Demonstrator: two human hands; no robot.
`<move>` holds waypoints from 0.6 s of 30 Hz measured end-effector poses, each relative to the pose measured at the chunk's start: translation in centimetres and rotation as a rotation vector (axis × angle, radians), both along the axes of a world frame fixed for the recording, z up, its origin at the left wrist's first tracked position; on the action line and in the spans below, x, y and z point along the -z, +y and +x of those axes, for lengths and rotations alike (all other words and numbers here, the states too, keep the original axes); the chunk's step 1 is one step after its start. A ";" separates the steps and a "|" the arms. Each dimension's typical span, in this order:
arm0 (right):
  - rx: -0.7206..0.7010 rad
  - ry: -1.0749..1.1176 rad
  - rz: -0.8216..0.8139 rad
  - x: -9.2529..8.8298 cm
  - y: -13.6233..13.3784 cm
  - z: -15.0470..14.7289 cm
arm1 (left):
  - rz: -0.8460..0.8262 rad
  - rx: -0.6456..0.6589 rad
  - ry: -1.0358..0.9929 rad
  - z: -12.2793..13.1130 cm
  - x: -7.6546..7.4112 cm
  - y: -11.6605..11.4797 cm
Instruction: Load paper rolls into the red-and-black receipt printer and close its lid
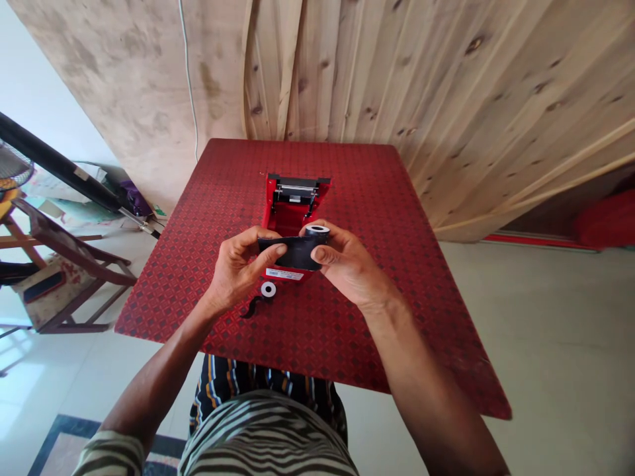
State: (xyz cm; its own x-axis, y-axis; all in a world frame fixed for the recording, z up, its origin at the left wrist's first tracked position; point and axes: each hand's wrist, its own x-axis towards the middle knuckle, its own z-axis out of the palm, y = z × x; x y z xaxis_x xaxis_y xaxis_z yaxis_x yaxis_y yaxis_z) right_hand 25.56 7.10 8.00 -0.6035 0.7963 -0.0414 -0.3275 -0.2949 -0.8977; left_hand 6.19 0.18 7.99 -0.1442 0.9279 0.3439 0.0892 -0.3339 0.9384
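Between my hands a black ribbon (294,252) is stretched out, partly unwound from a small roll with a white core (317,229). My right hand (350,264) is closed around that roll, its thumb pressed on the front of the ribbon. The ribbon's loose end is pinched between the thumb and fingers of my left hand (243,261). Just beyond my hands stands a red printer-like machine (292,215), its top open and a black-and-metal mechanism raised at the back. On the table nearer to me lies a second small white-cored roll (268,289) with a curled black strip.
The machine stands on a table with a red patterned cover (387,251). Wooden boards (377,66) rise behind the table, with a white cable (187,79) hanging down. At the left are a wooden chair (74,271) and a black pole (64,162).
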 end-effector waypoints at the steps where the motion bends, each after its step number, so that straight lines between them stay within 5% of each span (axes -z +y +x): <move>1: 0.002 0.009 -0.021 0.0 0.0 0.0 | 0.000 -0.007 -0.012 0.0 -0.1 0.0; 10: -0.034 -0.004 -0.069 0.0 0.1 -0.2 | -0.060 0.006 -0.173 0.3 -0.2 -0.7; 18: 0.005 -0.113 0.120 -1.0 0.4 0.0 | -0.091 -0.032 -0.212 0.0 0.1 -1.4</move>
State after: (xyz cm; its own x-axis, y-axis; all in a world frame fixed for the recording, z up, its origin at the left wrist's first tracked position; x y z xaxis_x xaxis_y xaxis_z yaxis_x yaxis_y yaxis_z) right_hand 25.61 7.55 8.97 -0.5961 0.8028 -0.0131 -0.2237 -0.1818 -0.9575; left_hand 6.22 -1.21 7.89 -0.2338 0.9475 0.2181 -0.1040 -0.2474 0.9633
